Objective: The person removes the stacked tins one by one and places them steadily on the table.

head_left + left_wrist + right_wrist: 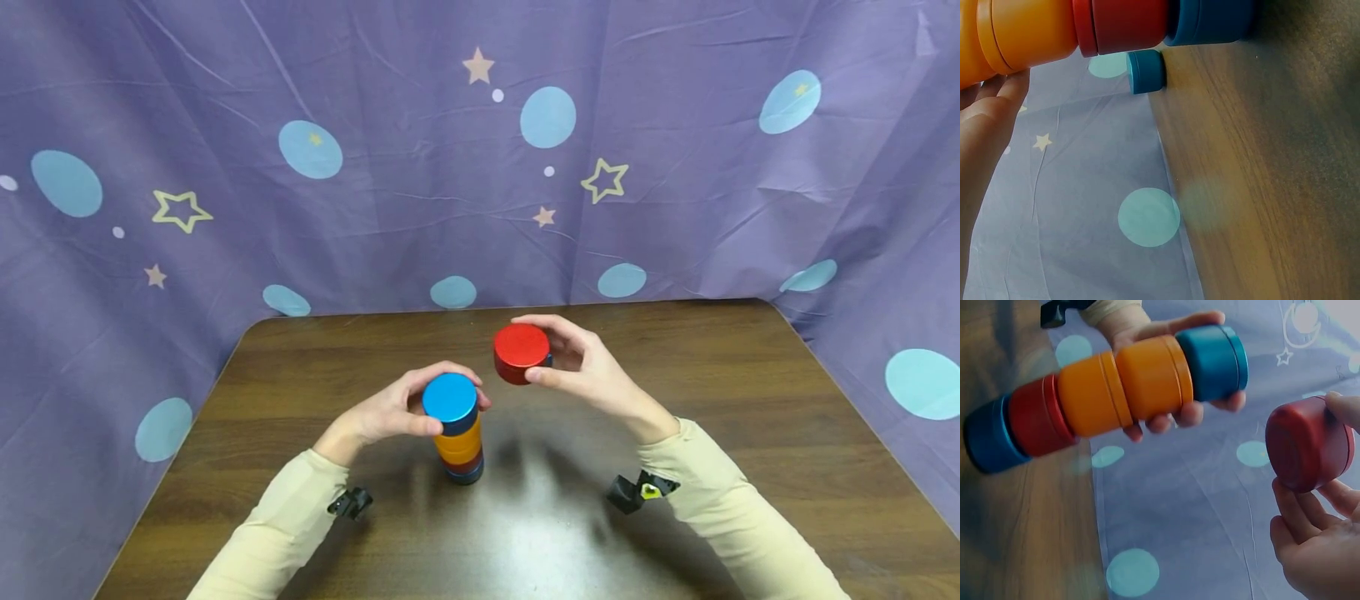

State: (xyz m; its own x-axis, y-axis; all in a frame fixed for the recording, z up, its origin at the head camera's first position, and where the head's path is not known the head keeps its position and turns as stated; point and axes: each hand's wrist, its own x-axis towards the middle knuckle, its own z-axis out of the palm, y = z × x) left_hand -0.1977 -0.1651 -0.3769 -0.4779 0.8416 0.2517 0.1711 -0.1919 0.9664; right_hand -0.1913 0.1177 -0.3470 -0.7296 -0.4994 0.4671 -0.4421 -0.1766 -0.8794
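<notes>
Brown wood table [750, 433]; purple cloth backdrop [420, 208] w/ blue dots, stars.

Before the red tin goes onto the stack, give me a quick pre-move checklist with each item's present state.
1. Right hand grips the red tin between fingers and thumb: ok.
2. Left hand steadies the stack near its top: ok.
3. Stack order from the table up reads blue, red, orange, orange, blue top tin: ok.
4. Stack stands straight: ok in the head view, though the right wrist view hints at a slight lean, so cannot tell for sure.
5. Red tin is lined up over the blue top: not ok, it sits off to the right and further back.
6. Table around the base is free of obstacles: ok.
</notes>
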